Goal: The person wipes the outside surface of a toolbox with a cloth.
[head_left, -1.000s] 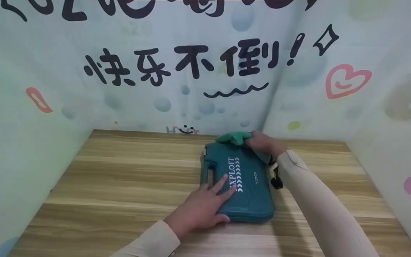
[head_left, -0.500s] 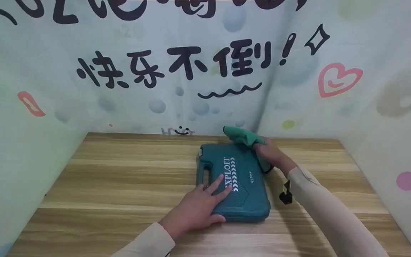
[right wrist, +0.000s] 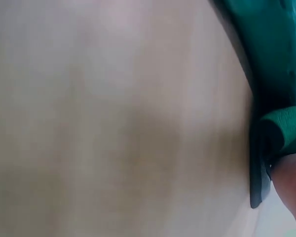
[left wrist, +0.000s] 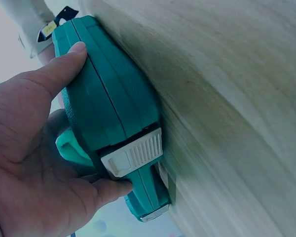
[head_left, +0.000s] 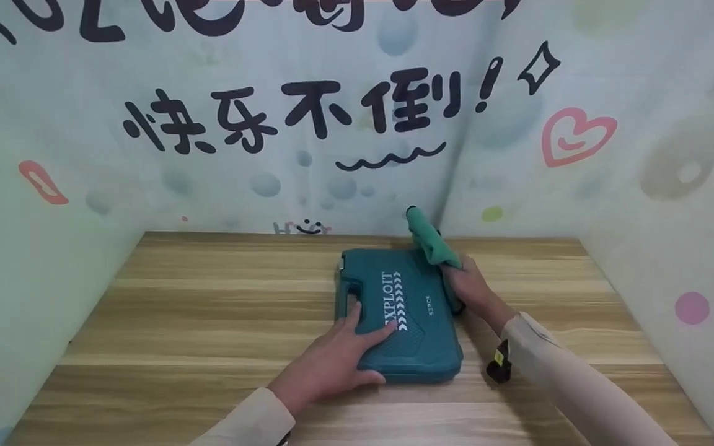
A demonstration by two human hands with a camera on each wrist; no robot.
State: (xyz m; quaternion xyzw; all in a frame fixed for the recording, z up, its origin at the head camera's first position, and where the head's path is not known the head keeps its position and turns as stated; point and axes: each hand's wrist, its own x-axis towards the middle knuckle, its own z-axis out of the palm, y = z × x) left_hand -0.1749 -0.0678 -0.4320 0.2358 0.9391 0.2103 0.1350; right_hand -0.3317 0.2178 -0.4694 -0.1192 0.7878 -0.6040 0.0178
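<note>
A teal plastic tool case [head_left: 422,353] lies closed on the wooden table, lettered "EXPLOIT" in white. My left hand [head_left: 326,365] rests on its near left corner with fingers spread. The thumb presses the near side wall, one finger lies on the lid and another reaches the carry handle [head_left: 341,310]. In the left wrist view, a fingertip sits beside a pale latch [left wrist: 135,153]. At the case's far right edge, my right hand [head_left: 478,288] grips a green cloth [head_left: 429,238] with dark edging. Part of the cloth hangs along the right side of the case.
Behind the wood-grain table [head_left: 208,297] stands a printed backdrop [head_left: 307,179] with black lettering. Pale walls close off both sides. A small dark device [head_left: 499,365] with a yellow label hangs at the right wrist.
My right hand has moved right and toward me with the cloth, from the case's far edge to its right side. A left finger has shifted from the lid to the handle.
</note>
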